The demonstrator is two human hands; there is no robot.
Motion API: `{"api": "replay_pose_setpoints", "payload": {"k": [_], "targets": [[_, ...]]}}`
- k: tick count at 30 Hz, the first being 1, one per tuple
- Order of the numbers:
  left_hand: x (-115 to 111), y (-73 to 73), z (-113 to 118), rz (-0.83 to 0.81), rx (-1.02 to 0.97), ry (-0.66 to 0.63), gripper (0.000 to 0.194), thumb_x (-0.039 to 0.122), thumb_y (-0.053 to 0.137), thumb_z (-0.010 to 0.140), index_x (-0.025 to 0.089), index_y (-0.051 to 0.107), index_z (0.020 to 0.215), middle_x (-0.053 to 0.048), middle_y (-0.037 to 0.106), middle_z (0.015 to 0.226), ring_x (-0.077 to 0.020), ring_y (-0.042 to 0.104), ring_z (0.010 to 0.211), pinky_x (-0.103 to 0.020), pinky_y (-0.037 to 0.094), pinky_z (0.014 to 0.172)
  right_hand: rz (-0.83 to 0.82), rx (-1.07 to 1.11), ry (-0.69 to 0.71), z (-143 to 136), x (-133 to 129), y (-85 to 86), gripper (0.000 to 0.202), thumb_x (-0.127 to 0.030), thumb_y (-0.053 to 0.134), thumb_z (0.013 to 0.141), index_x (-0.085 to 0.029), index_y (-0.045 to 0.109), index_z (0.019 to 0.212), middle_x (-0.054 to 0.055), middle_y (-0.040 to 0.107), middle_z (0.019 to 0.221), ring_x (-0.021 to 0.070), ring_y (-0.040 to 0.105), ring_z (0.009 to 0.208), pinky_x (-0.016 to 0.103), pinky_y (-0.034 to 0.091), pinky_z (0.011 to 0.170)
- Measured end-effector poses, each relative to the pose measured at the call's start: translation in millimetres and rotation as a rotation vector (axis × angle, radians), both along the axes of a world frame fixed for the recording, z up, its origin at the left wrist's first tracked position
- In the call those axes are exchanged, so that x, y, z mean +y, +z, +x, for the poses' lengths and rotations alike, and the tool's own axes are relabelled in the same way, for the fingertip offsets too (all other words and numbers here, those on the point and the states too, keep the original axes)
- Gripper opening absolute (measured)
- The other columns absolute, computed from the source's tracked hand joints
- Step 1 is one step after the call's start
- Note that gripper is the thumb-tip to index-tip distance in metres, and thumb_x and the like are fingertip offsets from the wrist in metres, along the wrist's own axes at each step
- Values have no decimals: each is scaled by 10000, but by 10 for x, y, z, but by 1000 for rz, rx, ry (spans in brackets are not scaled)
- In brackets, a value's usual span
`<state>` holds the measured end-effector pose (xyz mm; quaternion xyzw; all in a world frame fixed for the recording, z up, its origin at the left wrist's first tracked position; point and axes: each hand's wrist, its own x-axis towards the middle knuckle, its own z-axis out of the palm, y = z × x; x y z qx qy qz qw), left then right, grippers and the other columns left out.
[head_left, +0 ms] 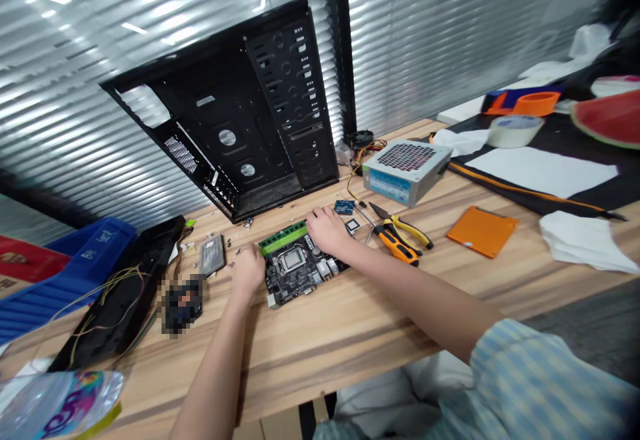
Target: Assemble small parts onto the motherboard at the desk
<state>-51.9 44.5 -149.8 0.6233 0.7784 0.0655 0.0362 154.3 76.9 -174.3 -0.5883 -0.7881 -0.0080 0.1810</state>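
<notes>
A dark motherboard (305, 283) lies flat on the wooden table, with a processor (293, 259) in its socket and green memory slots (283, 239) along the far edge. My left hand (249, 269) is closed at the board's left edge, its fingertips partly hidden. Across the far right part of the board reaches my right hand (327, 230), fingers bent over the edge by the green slots. Just beyond that hand are a small blue circuit board (345, 207) and a square chip-like piece (353, 226).
An open black computer case (220, 127) stands behind. To the right are a power supply (407, 168), an orange-handled screwdriver (397, 243), pliers (407, 227) and an orange plate (483, 231). A metal drive (213, 255), black panel (120, 300) and plastic bottle (60, 403) lie left.
</notes>
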Motion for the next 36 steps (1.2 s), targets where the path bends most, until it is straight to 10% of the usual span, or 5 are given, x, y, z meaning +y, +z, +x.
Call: {"api": "replay_pose_setpoints", "payload": {"k": [36], "targets": [[37,-22,-17,-14,-5,42,265,181,313,880,183,576,845,-138,700,994,-289,640,1012,-396,428,851,22,-23,0,-6,21,-36,316,-187,341,958,-123,613,1105,149,605,1131,283,509,1041,398,424,881]]}}
